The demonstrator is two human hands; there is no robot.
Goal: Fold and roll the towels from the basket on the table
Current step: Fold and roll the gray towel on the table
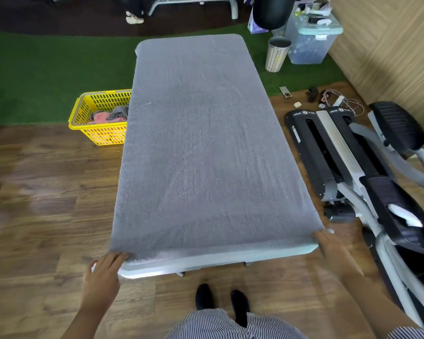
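Grey terry cloth is meeting both hands at the near edge of the table (220, 261): the left hand (105, 270) is lying with fingers straight and together on the near left corner of the towel (206, 148), and the right hand (328, 243) is touching the near right corner, though whether its fingers are pinching the cloth I cannot tell. The towel is lying flat and covering almost the whole tabletop, its long edges running along the table's sides. Left of the table, a yellow basket (101, 118) is sitting on the wooden floor (47, 192) with pink and grey cloths inside. On the right, an exercise machine (367, 167) is crowding close beside the table.
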